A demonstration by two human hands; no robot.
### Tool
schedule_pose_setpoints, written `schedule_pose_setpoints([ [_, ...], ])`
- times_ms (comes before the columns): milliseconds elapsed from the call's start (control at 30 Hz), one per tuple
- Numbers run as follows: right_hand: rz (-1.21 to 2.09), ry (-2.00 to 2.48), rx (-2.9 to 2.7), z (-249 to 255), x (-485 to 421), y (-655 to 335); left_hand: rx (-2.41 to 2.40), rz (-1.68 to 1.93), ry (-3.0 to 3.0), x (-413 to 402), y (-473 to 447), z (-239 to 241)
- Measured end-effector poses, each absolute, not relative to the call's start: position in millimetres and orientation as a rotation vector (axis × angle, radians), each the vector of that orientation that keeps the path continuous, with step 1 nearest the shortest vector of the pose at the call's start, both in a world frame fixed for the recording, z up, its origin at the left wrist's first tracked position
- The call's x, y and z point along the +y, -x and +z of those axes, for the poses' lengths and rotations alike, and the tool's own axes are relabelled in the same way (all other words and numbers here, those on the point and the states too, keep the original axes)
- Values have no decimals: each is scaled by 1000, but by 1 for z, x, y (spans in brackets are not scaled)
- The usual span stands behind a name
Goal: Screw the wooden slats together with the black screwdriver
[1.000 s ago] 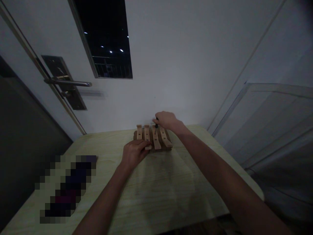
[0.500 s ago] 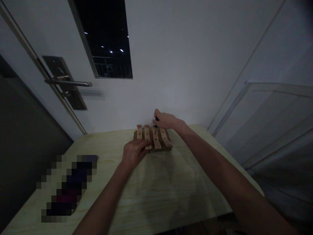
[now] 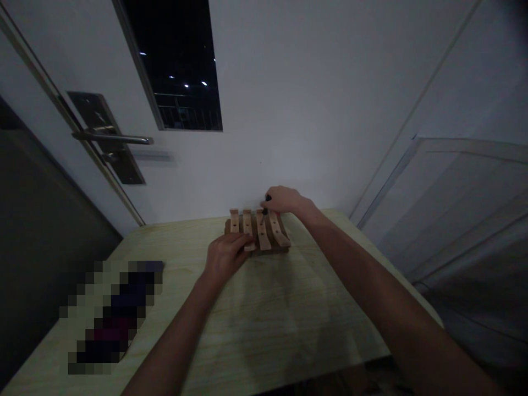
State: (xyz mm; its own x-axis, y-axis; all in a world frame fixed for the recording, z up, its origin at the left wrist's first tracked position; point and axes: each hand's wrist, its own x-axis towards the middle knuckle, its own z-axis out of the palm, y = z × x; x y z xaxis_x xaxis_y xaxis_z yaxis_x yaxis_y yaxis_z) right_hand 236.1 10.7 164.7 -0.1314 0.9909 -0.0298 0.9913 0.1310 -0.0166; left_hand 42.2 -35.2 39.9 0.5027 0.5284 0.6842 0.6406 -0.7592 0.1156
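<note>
A small wooden rack [image 3: 270, 235] made of several pale slats on darker cross pieces lies near the far edge of the table [image 3: 264, 324]. My left hand [image 3: 225, 257] rests on its near left corner, fingers curled over a slat and pressing it down. My right hand [image 3: 284, 200] is closed round a dark-handled screwdriver [image 3: 266, 204], whose tip stands on the far end of one of the middle slats.
A white wall rises just behind the table. At the left is a door with a metal lever handle [image 3: 113, 138], and above it a dark window [image 3: 177, 63]. A blurred dark object [image 3: 115, 316] lies on the table's left side. A white panel [image 3: 462, 203] leans at the right.
My right hand has turned slightly on the screwdriver and sits a little higher. The left hand and the rack have stayed where they were.
</note>
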Motion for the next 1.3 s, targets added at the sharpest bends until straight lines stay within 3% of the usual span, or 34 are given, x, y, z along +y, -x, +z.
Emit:
schedule_pose_setpoints([
  [467,199,-2084,2660,139,3,-231,-1000,-1070,2584,-35,-42,41],
  [767,42,-2027,2643,141,-7,-245,-993,-1062,2592,-37,-43,44],
  [1300,120,-2003,3026,122,5,-236,-987,-1061,2592,-36,-42,41],
])
